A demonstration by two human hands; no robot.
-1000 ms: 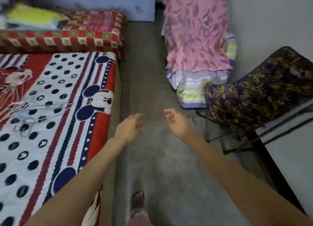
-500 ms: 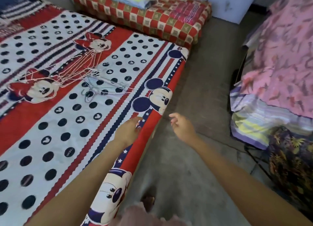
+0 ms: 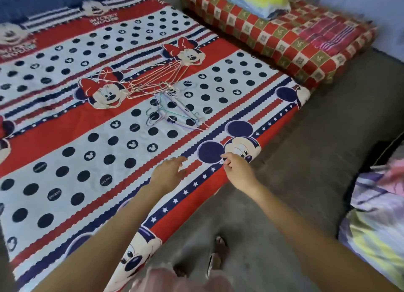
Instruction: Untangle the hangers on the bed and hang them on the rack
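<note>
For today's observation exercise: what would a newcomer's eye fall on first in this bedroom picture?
First the bed sheet, red, white and navy with cartoon mice and black dots. At its middle lies a tangle of thin wire hangers, pinkish ones above, green and blue ones below. Nearer the camera, the left hand and right hand reach over the bed's edge, neither touching the hangers.

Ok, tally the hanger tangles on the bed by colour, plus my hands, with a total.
Pink tangle: 1
Pastel tangle: 1
Hands: 2, left hand and right hand
Total: 4
Single hangers are too tangled to count.
</note>
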